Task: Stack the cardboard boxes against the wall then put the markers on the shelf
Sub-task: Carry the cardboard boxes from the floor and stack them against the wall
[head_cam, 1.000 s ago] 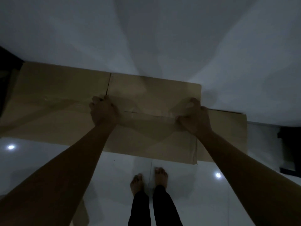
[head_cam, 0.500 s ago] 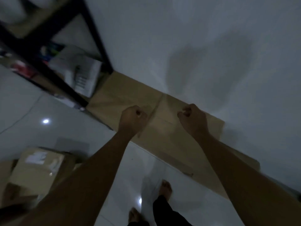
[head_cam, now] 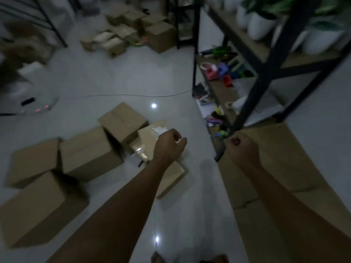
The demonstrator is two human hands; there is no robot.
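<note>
Evidently still lying loose across the floor point(head_cam: 114, 80), several cardboard boxes point(head_cam: 89, 152) awaiting stacking beside the flattened cardboard point(head_cam: 281, 164) along the wall, markers not distinguishable on the dim shelf point(head_cam: 224, 88), both grips, left hand point(head_cam: 168, 147) and right hand point(head_cam: 241, 149), curling empty.

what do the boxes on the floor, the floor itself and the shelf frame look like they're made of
Boxes: plain brown cardboard, matte, with folded flaps; one has a glossy patch, probably clear tape.
Floor: pale glossy tile or polished stone, going by the sharp lamp reflections.
Shelf frame: thin black bars, likely painted metal; its boards look like tan wood or fibreboard.
</note>
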